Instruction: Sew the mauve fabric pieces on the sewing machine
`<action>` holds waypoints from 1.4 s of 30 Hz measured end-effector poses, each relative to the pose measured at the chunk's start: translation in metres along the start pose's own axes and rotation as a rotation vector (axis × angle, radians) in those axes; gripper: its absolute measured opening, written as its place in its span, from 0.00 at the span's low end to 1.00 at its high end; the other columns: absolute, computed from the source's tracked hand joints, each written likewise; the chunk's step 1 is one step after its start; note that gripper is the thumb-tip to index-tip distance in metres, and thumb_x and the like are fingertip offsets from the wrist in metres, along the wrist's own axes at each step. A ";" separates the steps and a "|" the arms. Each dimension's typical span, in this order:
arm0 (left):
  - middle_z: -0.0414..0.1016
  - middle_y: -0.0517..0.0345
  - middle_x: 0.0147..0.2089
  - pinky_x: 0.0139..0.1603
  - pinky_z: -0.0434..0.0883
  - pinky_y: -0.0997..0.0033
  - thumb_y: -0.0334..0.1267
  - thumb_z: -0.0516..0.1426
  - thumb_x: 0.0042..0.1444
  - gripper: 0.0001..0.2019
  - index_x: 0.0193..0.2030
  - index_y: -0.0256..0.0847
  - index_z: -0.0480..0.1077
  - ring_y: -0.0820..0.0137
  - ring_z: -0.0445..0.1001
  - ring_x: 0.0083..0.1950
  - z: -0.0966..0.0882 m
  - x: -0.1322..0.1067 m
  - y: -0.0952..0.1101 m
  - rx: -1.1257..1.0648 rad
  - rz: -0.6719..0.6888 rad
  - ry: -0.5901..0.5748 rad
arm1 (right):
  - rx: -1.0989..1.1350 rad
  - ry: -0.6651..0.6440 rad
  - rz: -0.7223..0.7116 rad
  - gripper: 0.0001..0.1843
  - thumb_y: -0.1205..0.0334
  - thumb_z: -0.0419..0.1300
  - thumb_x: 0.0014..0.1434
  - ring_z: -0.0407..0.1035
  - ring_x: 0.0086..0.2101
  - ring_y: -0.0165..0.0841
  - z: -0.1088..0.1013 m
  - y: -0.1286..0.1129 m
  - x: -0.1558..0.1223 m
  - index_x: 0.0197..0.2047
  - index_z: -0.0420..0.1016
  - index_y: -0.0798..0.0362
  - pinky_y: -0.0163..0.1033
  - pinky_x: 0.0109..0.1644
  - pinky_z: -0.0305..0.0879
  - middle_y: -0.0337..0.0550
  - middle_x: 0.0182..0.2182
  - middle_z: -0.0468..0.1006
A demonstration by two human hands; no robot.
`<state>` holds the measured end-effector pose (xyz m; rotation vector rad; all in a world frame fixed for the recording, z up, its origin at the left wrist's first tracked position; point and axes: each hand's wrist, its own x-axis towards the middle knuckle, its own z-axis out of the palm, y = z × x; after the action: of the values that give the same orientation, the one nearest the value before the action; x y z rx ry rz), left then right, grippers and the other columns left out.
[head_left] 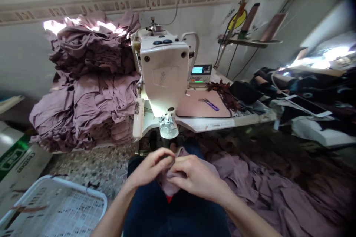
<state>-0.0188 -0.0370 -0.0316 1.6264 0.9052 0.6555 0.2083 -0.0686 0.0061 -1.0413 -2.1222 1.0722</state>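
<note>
- Our left hand [150,168] and right hand [198,177] meet in front of us over a small fold of mauve knit fabric [172,179], and the fabric sits just above our lap.
- Both hands are nearly closed: the right fingers [191,166] pinch the fold from above, and the left fingertips [167,153] close on its upper edge. The fingers hide exactly how the fabric is gripped.
- A small red patch [169,199] shows just below the fold, against our dark blue trousers [178,214].
- More of the same mauve fabric [264,181] spreads in a heap on the floor to our right, touching our right leg.
- Straight ahead stands a cream industrial sewing machine [164,66], with its clear presser-foot guard [168,127] facing us.
- On the desk [250,121] beside the machine lies a pink mat [191,105], with purple-handled scissors [209,104] on it and dark fabric scraps [224,94] at its far corner.
- To our left, a tall stack of folded mauve garments [89,81] rises against the wall.
- A white plastic basket [52,207] sits on the floor at our lower left, next to a cardboard box [16,166].
</note>
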 end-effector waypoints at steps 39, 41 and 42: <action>0.74 0.59 0.27 0.33 0.65 0.72 0.50 0.65 0.63 0.18 0.29 0.38 0.76 0.69 0.70 0.30 -0.010 0.028 0.043 0.173 0.047 0.558 | 0.333 0.733 0.184 0.17 0.48 0.74 0.55 0.66 0.26 0.33 -0.034 0.031 0.035 0.25 0.85 0.54 0.39 0.32 0.62 0.40 0.23 0.78; 0.69 0.62 0.25 0.30 0.62 0.73 0.50 0.67 0.60 0.18 0.29 0.39 0.72 0.72 0.65 0.27 -0.013 0.034 0.041 0.129 0.037 0.599 | 0.361 0.741 0.185 0.17 0.48 0.74 0.55 0.66 0.26 0.33 -0.034 0.036 0.038 0.26 0.84 0.54 0.39 0.34 0.62 0.40 0.22 0.78; 0.66 0.64 0.25 0.29 0.60 0.73 0.50 0.68 0.60 0.17 0.31 0.40 0.71 0.73 0.63 0.27 -0.014 0.037 0.039 0.088 0.043 0.613 | 0.374 0.747 0.182 0.18 0.48 0.74 0.56 0.66 0.27 0.33 -0.034 0.039 0.040 0.26 0.84 0.54 0.39 0.34 0.62 0.40 0.23 0.78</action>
<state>-0.0005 -0.0026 0.0084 1.5446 1.3529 1.1933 0.2261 -0.0068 -0.0033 -1.2144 -1.2055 0.9143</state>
